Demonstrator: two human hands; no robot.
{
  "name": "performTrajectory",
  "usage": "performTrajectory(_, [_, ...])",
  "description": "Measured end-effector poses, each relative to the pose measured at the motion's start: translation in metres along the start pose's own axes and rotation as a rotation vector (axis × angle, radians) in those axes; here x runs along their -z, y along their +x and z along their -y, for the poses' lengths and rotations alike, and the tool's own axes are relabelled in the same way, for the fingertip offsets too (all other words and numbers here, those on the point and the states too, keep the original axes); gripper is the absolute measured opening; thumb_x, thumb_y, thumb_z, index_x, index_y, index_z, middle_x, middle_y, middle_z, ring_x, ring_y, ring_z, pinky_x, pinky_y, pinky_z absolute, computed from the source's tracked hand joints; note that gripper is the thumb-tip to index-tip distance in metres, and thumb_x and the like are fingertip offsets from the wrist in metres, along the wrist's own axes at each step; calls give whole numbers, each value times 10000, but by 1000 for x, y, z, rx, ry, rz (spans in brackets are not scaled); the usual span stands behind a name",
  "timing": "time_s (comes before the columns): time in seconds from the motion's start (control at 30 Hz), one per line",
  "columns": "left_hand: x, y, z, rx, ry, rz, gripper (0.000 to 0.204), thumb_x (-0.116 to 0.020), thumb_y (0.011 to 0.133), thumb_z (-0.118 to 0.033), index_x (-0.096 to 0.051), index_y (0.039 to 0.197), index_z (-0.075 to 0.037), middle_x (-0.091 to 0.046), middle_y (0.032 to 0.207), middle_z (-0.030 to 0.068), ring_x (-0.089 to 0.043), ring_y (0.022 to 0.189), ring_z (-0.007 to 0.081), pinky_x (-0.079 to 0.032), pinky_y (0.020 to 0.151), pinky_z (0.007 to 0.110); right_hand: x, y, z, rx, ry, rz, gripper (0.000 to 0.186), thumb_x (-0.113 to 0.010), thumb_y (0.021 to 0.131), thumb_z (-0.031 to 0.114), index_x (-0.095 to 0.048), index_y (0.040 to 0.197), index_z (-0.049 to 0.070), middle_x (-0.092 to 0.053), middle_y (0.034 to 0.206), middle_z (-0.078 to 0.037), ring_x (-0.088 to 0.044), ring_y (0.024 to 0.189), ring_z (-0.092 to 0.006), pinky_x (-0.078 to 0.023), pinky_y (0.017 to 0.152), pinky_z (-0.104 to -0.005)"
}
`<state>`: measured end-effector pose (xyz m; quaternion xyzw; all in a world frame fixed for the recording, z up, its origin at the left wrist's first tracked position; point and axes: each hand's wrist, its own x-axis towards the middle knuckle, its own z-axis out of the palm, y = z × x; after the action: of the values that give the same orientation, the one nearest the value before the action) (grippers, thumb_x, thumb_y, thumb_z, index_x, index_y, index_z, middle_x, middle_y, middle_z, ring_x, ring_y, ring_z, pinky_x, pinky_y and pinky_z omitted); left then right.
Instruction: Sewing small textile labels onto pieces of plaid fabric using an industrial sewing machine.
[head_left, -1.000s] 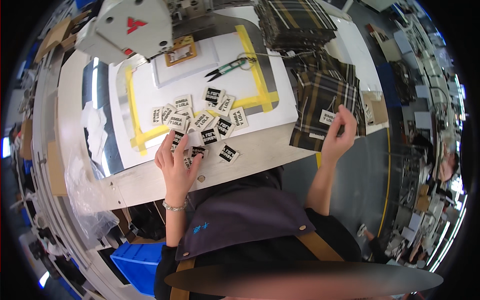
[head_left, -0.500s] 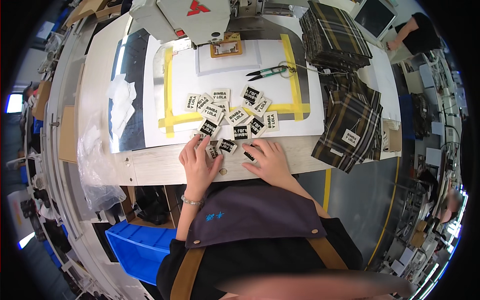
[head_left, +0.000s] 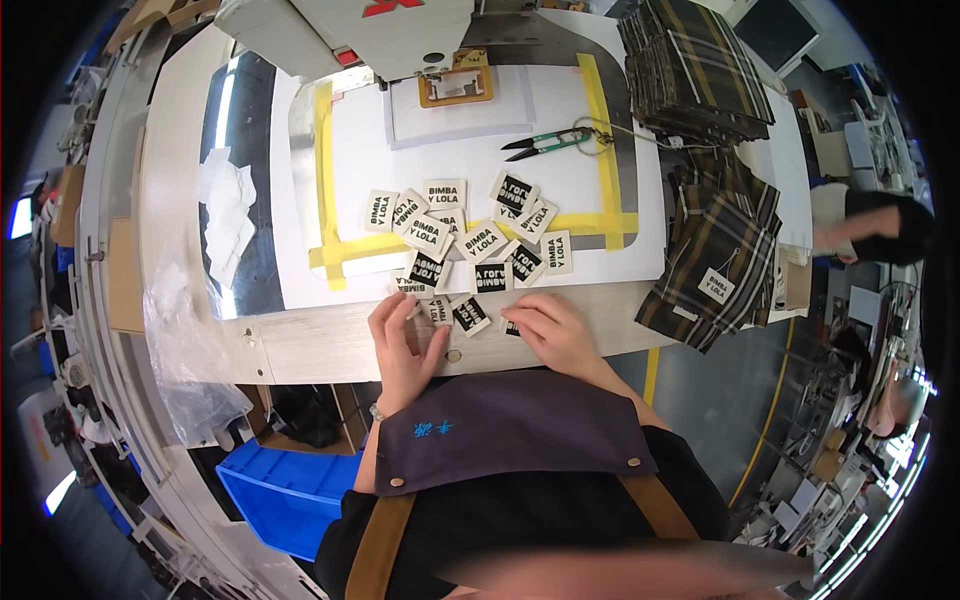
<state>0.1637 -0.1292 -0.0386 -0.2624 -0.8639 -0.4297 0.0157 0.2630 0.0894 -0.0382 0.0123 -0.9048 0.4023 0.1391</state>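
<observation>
Small square fabric labels, some cream and some black, lie loosely scattered across the front of the worktable. My left hand (head_left: 403,352) is at the table's front edge, thumb and fingers apart, beside a tilted cream label (head_left: 433,311). Its fingertips reach the lower-left side of the pile. To the right, my right hand (head_left: 556,332) has its thumb and fingers drawn together on a black label (head_left: 512,326), partly hidden by the fingers. Between the hands lies another black label (head_left: 470,315), untouched. Farther in, more labels (head_left: 482,241) overlap one another.
An embroidery-type machine head (head_left: 400,40) stands over the far side. Green-handled thread snips (head_left: 548,143) lie on the white sheet with yellow tape (head_left: 605,150). Folded plaid cloth (head_left: 690,70) is stacked right, with plaid pieces (head_left: 712,265) nearer. White scraps (head_left: 228,215) lie left; a blue bin (head_left: 285,490) sits below.
My right thumb and fingers have come closer together over the black label. My left hand stays spread near the labels. The view has shifted slightly, and a person at the right appears lower in it.
</observation>
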Motion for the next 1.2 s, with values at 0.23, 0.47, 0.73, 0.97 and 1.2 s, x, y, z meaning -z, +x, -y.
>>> performTrajectory(0.23, [-12, 1, -7, -159, -75, 167, 477, -770, 695, 4, -625, 1145, -57, -595, 1156, 143, -595, 985, 307, -491, 817, 368, -23, 24, 9, 76, 128, 91, 346, -683, 717, -35, -670, 1050, 59, -612, 1157, -86, -614, 1000, -254, -505, 843, -347])
performTrajectory(0.47, [-16, 16, -11, -271, -111, 165, 407, -732, 684, 30, -672, 1077, -59, -650, 1005, 101, -611, 874, 271, -476, 742, 354, -26, 28, 7, 144, 119, 130, 363, -683, 687, -27, -664, 1037, 65, -616, 1111, -78, -616, 1003, -263, -501, 846, -375])
performTrajectory(0.73, [-9, 55, -24, -456, -105, 79, 506, -624, 596, 105, -670, 1079, -38, -670, 1022, 93, -595, 796, 245, -437, 658, 336, 8, 63, 30, -106, 562, 124, 337, -647, 660, -122, -681, 949, 48, -640, 967, -66, -640, 841, -228, -509, 679, -297])
performTrajectory(0.97, [-15, 101, -32, -319, 58, 38, 567, -714, 698, 35, -597, 1238, -94, -605, 1172, 125, -608, 734, 217, -501, 645, 302, 35, 106, 11, -104, 371, -61, 289, -697, 750, -45, -677, 1025, 41, -650, 1054, -102, -655, 891, -228, -533, 727, -311])
performTrajectory(1.2, [1, 95, -19, -218, 105, -67, 535, -745, 723, -5, -597, 1231, -86, -585, 1220, 124, -614, 681, 145, -492, 640, 283, 58, 91, -10, -305, 84, -253, 300, -689, 827, 41, -642, 1123, 28, -552, 1306, -132, -627, 1061, -269, -510, 874, -329])
